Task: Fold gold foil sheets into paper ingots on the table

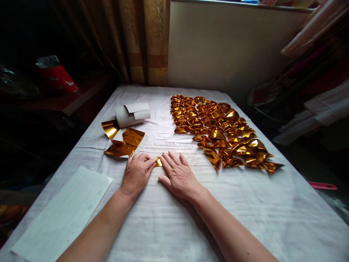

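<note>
Both hands rest on the white cloth near the middle of the table. Between them lies a small piece of gold foil paper (pixel 158 162), mostly covered. My left hand (pixel 137 173) has its fingers curled, with the fingertips pressing on the foil's left end. My right hand (pixel 177 175) lies flat with fingers stretched out over the foil's right side. Loose gold foil sheets (pixel 126 143) lie just beyond my left hand. Several folded gold foil pieces (pixel 219 131) are laid in rows to the right.
A white paper roll (pixel 131 114) lies behind the loose foil sheets. A lined white sheet (pixel 64 214) sits at the table's near left. A red bag (pixel 58 77) stands on a dark shelf at the left. Curtains and a wall close the far side.
</note>
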`<state>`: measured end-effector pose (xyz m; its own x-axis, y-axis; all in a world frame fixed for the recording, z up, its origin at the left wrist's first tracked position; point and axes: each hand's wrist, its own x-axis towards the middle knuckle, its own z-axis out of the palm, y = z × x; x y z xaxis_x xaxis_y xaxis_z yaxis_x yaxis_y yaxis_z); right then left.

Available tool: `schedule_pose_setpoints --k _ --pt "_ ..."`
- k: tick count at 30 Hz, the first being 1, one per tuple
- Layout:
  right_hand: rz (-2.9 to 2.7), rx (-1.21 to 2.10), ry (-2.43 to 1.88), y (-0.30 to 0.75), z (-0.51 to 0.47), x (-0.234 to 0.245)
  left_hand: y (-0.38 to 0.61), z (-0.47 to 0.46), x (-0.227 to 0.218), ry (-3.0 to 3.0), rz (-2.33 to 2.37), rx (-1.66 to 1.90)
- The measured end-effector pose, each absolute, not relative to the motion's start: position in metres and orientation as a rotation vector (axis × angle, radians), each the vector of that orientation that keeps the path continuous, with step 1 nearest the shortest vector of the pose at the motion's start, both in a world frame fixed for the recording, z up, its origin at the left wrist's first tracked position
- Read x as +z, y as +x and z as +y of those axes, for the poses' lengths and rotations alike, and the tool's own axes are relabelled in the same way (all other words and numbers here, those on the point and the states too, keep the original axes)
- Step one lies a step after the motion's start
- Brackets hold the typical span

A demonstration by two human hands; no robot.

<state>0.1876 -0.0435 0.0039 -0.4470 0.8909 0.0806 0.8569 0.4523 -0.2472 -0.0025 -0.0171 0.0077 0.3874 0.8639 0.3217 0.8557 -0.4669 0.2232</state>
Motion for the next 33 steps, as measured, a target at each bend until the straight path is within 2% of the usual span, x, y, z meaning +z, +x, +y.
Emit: schedule_pose_setpoints --k 9,15,23,33 --pt "-2.436 0.292 -1.783 0.207 -0.049 0.009 -0.015 -0.020 0.012 2.641 1.633 0.575" --pt "-2.431 0.290 -1.772 0.205 -0.049 0.010 -0.023 -0.022 0.019 2.709 1.655 0.477" --pt "-2.418 0.264 -1.756 0.204 -0.049 0.009 -0.010 -0.026 0.018 2.711 1.570 0.661" --pt "-2.282 0.265 -1.641 0.207 -0.041 0.009 -0.008 -0.025 0.010 2.635 1.530 0.686"
